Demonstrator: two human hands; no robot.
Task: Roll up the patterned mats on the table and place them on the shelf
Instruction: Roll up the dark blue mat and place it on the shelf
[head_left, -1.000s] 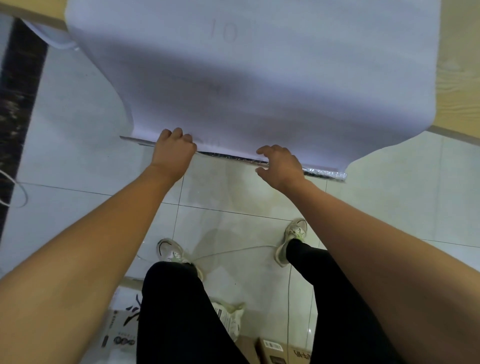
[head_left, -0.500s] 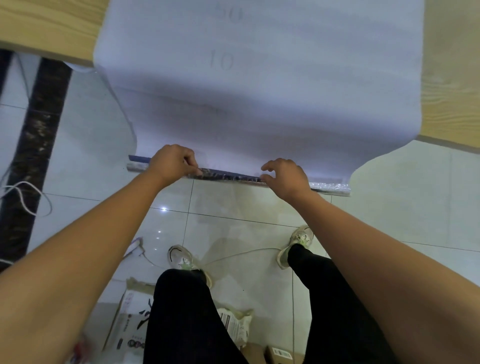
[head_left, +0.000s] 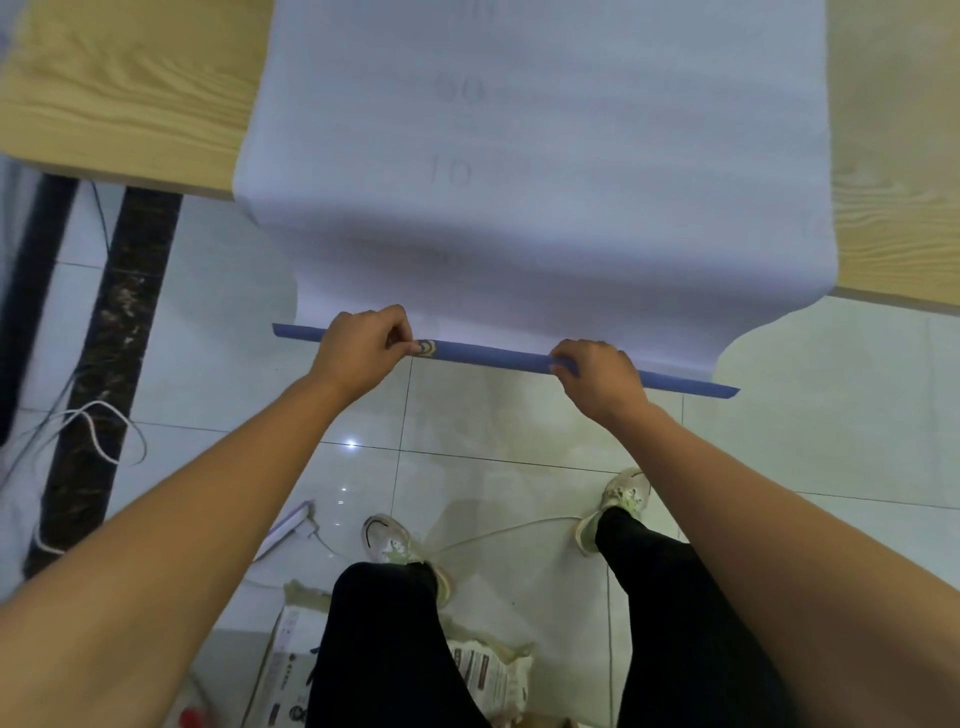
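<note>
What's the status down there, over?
Left hand, right hand gripping the rolled edge. Mat mostly flat, draped off the table. Cord loose on floor underfoot.

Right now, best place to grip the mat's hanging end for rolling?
Grip the rolled blue edge at two spread points, from the near side, as the left hand and right hand do. The mat hangs off the table; that edge is long and thin, so one central grip would likely let ends sag.
</note>
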